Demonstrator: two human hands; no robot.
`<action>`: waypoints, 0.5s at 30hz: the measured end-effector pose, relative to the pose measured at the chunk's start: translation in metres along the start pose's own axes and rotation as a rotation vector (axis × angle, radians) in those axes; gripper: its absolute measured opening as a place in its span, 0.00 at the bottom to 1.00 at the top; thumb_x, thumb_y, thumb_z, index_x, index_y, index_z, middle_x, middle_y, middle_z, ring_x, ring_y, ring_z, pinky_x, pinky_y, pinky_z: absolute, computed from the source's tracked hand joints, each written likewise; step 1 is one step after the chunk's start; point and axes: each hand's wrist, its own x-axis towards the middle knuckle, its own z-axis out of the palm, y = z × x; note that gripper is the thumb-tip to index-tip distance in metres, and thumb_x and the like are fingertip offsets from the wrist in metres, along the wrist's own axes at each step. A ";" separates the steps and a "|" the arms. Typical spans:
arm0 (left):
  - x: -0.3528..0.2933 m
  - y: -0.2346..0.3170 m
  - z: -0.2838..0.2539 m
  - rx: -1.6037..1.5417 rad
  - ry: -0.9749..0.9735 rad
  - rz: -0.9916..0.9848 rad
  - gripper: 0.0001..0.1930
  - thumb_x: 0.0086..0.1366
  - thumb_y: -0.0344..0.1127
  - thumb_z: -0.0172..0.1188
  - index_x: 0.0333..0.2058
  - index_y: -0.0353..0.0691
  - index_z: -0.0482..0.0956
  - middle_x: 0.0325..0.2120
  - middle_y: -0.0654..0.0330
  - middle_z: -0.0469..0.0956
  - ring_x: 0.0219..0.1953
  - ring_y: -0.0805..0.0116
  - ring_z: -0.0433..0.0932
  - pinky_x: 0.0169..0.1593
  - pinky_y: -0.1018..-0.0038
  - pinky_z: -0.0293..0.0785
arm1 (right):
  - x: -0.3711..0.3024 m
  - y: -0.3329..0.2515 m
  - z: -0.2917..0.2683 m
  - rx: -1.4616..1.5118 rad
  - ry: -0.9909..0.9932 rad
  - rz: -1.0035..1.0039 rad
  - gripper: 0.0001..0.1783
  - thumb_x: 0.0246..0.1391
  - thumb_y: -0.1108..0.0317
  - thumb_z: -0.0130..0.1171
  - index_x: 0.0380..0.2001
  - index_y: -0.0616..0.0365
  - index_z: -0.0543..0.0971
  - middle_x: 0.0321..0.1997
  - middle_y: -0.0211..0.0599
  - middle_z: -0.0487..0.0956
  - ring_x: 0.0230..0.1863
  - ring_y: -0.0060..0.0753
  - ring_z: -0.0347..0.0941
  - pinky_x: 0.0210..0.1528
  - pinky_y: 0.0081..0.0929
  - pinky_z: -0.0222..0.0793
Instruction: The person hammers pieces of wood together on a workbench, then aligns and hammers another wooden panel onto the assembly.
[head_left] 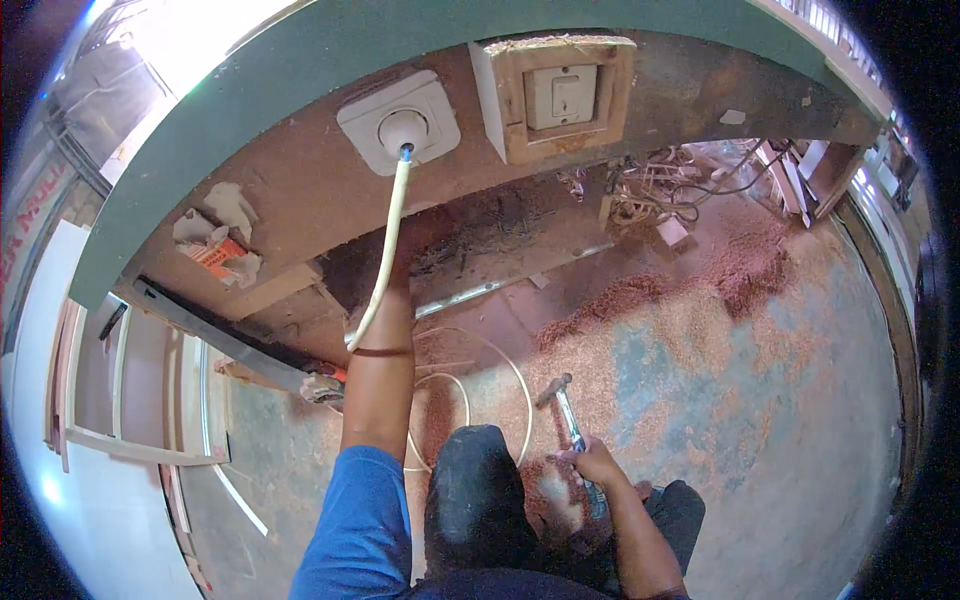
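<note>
My right hand (pixel 594 461) is closed around the handle of a hammer (pixel 568 408), held low over the sawdust-strewn floor with its metal head pointing away from me. My left forearm (pixel 384 380) stretches forward under the edge of a brown board. The left hand is lost in the dark recess there, so its fingers and anything in them cannot be made out. A cream cable (pixel 391 240) hangs in front of that arm, running down from a round plug (pixel 403 130) in a white socket plate (pixel 357 128).
A light switch (pixel 562 97) sits in a wooden box (pixel 490 95) beside the socket. At left lies a long handsaw (pixel 220 338), with a pale cabinet frame (pixel 140 448) beyond. Reddish sawdust (pixel 745 265) heaps at right, near wood scraps (pixel 650 190). A metal strip (pixel 465 297) lies ahead.
</note>
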 end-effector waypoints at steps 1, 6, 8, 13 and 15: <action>-0.003 -0.002 -0.005 -0.060 0.049 -0.005 0.19 0.68 0.41 0.63 0.53 0.39 0.81 0.52 0.54 0.81 0.54 0.61 0.77 0.63 0.66 0.69 | 0.001 0.002 0.000 0.009 0.004 0.003 0.15 0.52 0.62 0.72 0.27 0.57 0.76 0.20 0.32 0.77 0.19 0.26 0.73 0.22 0.31 0.69; -0.027 -0.011 -0.039 -0.255 0.267 -0.013 0.18 0.68 0.42 0.63 0.53 0.38 0.81 0.51 0.54 0.81 0.54 0.61 0.77 0.63 0.66 0.69 | 0.009 0.015 -0.001 0.013 0.019 -0.058 0.15 0.51 0.63 0.73 0.28 0.57 0.76 0.21 0.32 0.78 0.20 0.27 0.74 0.23 0.32 0.70; -0.032 -0.015 -0.051 -0.272 0.322 -0.011 0.18 0.68 0.42 0.63 0.52 0.38 0.81 0.51 0.54 0.81 0.54 0.61 0.77 0.63 0.66 0.69 | 0.007 0.011 -0.002 -0.014 0.010 -0.003 0.14 0.51 0.63 0.73 0.28 0.57 0.76 0.21 0.32 0.78 0.20 0.28 0.74 0.24 0.32 0.70; -0.040 -0.020 -0.062 -0.280 0.379 -0.010 0.18 0.68 0.42 0.63 0.52 0.38 0.81 0.51 0.54 0.81 0.53 0.61 0.77 0.62 0.66 0.69 | 0.007 0.012 -0.005 0.002 0.007 0.043 0.15 0.50 0.64 0.73 0.28 0.58 0.76 0.21 0.33 0.78 0.21 0.29 0.75 0.24 0.32 0.69; -0.039 -0.019 -0.064 -0.271 0.384 -0.006 0.18 0.68 0.42 0.63 0.52 0.38 0.81 0.50 0.54 0.81 0.53 0.61 0.77 0.62 0.66 0.69 | 0.007 0.011 -0.004 -0.001 0.015 0.029 0.15 0.50 0.64 0.73 0.28 0.58 0.76 0.21 0.33 0.78 0.20 0.29 0.75 0.23 0.32 0.69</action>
